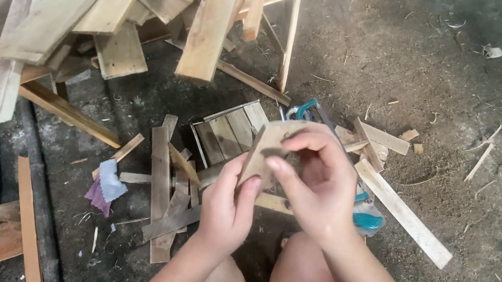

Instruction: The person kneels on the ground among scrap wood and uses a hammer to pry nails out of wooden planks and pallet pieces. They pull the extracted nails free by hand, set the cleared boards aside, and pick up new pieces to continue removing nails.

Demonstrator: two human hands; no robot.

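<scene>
Evidently both hands have hold of one small piece of wood [265, 149], a thin flat offcut of pale board held up above the person's knees. The left hand [226, 205] grips it from below, thumb and fingers closed narrow on the lower edge, and the right hand [317, 175] closes over its upper right side, with the fingertips [293, 141] curled onto the top edge and the thumb pressed against the face. Neither hand is spread; both are shut tight on the piece.

From where I stand it looks light and stiff, something that will not bend between the fingers. Being thin, it could well split along the grain if squeezed hard at a corner. The surface seems rough-sawn, so it should not slip, though splinters at the edges are likely. Edges and flat faces look like the sound places to hold, as the fingers do now.

Just beyond the fingertips lies a small slatted panel [230, 128] on the dirt floor [467, 72], and beside the right hand's knuckles a teal-handled tool [367, 218] shows partly, its kind hard to tell. Loose wooden strips [162, 181] lie left of the left thumb, near a scrap of sandpaper [106, 186]. A heap of planks [121, 1] fills the far side.
</scene>
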